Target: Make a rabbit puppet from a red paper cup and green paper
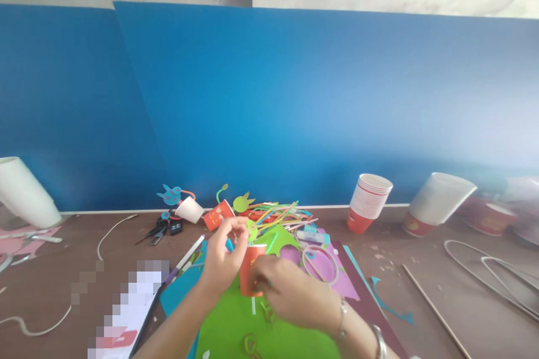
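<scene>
My left hand [224, 251] is curled in a pinch at the edge of a small round green paper cutout [252, 230], just above the red paper cup [247, 277]. The cup stands upright over a green paper sheet [227, 325]. My right hand [283, 287] has its bent fingers against the cup's right side, covering part of its print. A short pale strip [253, 305] lies just below the cup. Small green paper scraps [267, 311] are under my right hand.
Behind lie pipe cleaners [282, 216], a decorated red cup [219, 215] and a white-sided cup [190, 210]. Scissors [158, 231] rest at back left. A cup stack [369, 202] stands right, near a wooden stick [435, 311] and cable [484, 261]. A blue partition [269, 112] closes the back.
</scene>
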{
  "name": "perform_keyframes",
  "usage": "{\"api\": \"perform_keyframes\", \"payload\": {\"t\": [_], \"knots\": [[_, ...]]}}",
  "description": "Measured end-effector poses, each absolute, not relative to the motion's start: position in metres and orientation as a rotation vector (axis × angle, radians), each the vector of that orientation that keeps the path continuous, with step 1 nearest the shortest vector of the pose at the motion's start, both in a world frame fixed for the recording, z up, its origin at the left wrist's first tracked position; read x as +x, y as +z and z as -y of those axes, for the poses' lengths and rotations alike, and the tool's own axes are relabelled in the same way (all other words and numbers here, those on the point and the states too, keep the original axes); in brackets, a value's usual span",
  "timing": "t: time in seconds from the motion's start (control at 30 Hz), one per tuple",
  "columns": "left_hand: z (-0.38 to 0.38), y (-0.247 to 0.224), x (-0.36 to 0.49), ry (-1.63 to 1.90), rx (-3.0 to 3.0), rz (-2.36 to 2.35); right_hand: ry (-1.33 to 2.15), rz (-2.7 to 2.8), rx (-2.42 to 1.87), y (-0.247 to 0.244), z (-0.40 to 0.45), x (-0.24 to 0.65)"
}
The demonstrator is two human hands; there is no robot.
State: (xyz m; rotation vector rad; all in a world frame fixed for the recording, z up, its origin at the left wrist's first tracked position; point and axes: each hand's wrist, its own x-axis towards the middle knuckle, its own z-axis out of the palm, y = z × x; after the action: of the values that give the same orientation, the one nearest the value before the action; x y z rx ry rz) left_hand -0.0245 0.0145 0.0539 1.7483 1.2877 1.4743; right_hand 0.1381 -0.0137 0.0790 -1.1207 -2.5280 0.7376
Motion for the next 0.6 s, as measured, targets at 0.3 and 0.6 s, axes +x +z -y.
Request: {"api": "perform_keyframes", "payload": {"t": [0.3,0.6], "knots": [[-0.001,0.063,-0.005,0.897,1.687,-1.206,0.707,2.208,-1.224,0.086,-0.004,0.163],[-0.007,0.060,-0.008,1.018,1.397,-1.169,0.465,2.243,-1.595,0.086,-0.027,0.197]]}}
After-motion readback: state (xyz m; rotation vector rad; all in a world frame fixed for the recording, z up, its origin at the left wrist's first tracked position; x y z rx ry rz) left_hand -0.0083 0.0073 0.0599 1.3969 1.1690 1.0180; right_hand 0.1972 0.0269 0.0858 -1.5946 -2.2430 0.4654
